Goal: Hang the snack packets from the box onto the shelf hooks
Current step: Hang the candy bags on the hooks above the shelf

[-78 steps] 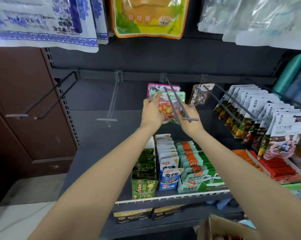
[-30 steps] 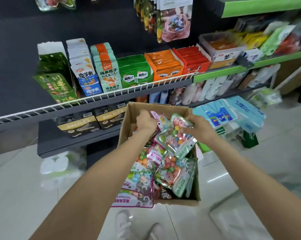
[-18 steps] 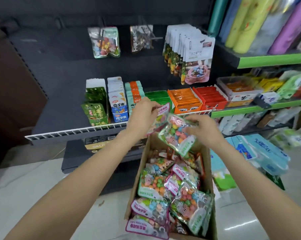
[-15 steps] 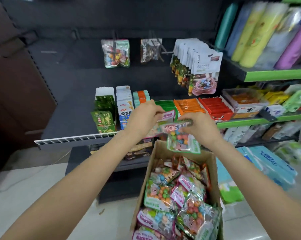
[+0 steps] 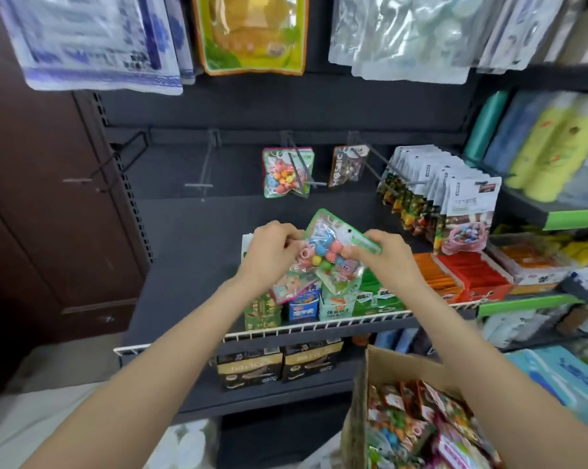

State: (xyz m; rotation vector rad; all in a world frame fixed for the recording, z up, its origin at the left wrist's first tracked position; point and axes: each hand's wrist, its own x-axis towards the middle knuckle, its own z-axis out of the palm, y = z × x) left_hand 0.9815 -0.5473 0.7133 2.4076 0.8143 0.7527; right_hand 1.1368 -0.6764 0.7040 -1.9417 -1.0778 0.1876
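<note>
Both my hands hold snack packets in front of the lower shelf. My right hand (image 5: 385, 257) pinches the top of a green-edged packet of coloured candies (image 5: 333, 252), tilted. My left hand (image 5: 272, 253) grips a pink-edged packet (image 5: 291, 286) that hangs below it and also touches the green one. Above them a candy packet (image 5: 286, 172) hangs on a black shelf hook (image 5: 301, 164). To its left an empty hook (image 5: 203, 167) juts out. The cardboard box (image 5: 362, 401) with several more packets sits at the bottom right.
A dark packet (image 5: 346, 165) and a row of white pouches (image 5: 455, 198) hang on hooks to the right. Boxed snacks stand behind the white wire rail (image 5: 319, 326). Large bags (image 5: 252, 32) hang overhead. A brown door (image 5: 42, 198) is at the left.
My hands took two packets out of the box and raised them from box level to in front of the shelf. My view tilted up from the box to the hooks.
</note>
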